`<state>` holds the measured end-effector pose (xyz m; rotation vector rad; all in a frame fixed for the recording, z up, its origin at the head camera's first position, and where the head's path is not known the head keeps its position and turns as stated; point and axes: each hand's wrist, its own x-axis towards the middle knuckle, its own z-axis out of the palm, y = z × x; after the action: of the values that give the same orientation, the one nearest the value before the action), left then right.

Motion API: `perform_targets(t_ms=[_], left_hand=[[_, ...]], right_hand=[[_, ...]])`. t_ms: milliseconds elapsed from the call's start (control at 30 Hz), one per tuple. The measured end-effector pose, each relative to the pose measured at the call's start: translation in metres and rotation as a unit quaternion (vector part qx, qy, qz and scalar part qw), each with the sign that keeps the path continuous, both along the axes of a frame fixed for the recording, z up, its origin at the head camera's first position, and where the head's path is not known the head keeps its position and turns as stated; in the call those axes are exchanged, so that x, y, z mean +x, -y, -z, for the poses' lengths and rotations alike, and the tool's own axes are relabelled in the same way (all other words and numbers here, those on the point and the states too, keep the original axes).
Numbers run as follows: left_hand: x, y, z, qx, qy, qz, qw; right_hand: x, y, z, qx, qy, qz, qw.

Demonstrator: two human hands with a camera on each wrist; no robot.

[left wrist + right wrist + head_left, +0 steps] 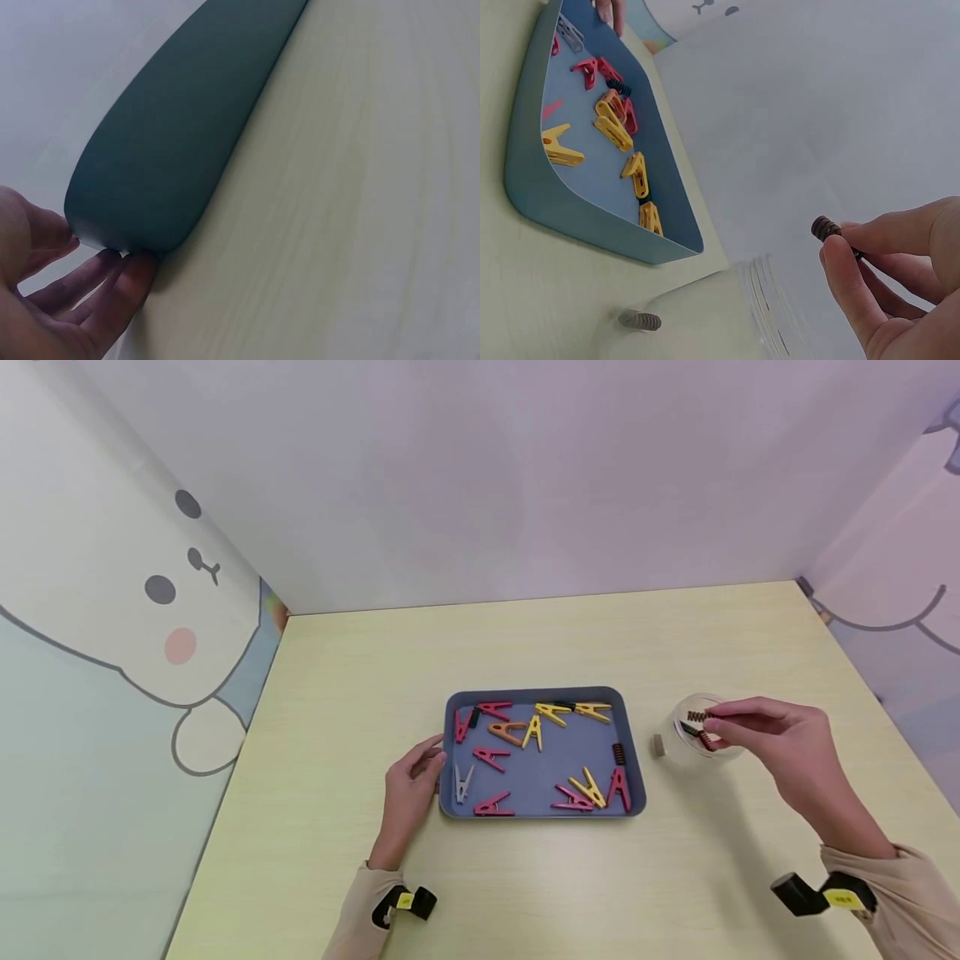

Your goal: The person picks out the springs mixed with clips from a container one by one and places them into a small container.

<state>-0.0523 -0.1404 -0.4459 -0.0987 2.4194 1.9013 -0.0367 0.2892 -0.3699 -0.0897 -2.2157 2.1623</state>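
In the head view, my right hand [780, 743] pinches a dark brown coil spring [697, 717] between thumb and forefinger over a clear round jar [702, 700]. The same spring [826, 227] sticks out past the fingertips in the right wrist view. Within the jar's outline, a dark green spring [687, 729] and a reddish one [706, 741] show. My left hand [408, 789] grips the left end of a blue-grey tray [540, 777], fingertips against its wall [142, 187]. Clothespins, such as a yellow one [587, 787] and a grey one [462, 784], lie in the tray.
A greyish spring [658, 745] shows at the jar's left; I cannot tell whether it is beside or inside it. Dark springs [618, 754] also lie in the tray among the red clothespins [491, 757]. A pale wall [525, 485] stands behind the wooden table [360, 677].
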Motion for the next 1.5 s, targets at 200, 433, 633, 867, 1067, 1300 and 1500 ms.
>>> perform_targets(t_ms=[200, 433, 633, 867, 1067, 1300, 1500], left_hand=[[0.0, 0.0003, 0.001, 0.004, -0.004, -0.001, 1.0], [-0.0011, 0.0007, 0.002, 0.015, -0.005, 0.002, 0.9999], [-0.0011, 0.0008, 0.0016, 0.013, -0.004, 0.002, 0.9999], [-0.0007, 0.001, 0.0016, 0.01, -0.008, 0.003, 0.9999], [-0.0007, 0.0005, 0.0013, 0.007, -0.014, 0.005, 0.9999], [-0.0008, 0.0003, 0.0025, 0.007, -0.019, 0.005, 0.9998], [-0.0012, 0.0007, 0.0032, 0.008, -0.022, 0.007, 0.9997]], right_hand=[[-0.0014, -0.0024, 0.0028, -0.009, -0.02, -0.008, 0.9997], [-0.0015, -0.0059, 0.0027, 0.043, 0.002, 0.006, 0.999], [-0.0022, -0.0075, 0.0044, 0.169, 0.016, 0.023, 0.9851], [-0.0038, -0.0074, 0.008, 0.228, 0.007, 0.023, 0.9733], [-0.0043, -0.0072, 0.0087, 0.259, 0.005, 0.023, 0.9656], [-0.0047, -0.0071, 0.0088, 0.285, 0.006, 0.023, 0.9582], [-0.006, -0.007, 0.0094, 0.305, 0.007, 0.02, 0.9522]])
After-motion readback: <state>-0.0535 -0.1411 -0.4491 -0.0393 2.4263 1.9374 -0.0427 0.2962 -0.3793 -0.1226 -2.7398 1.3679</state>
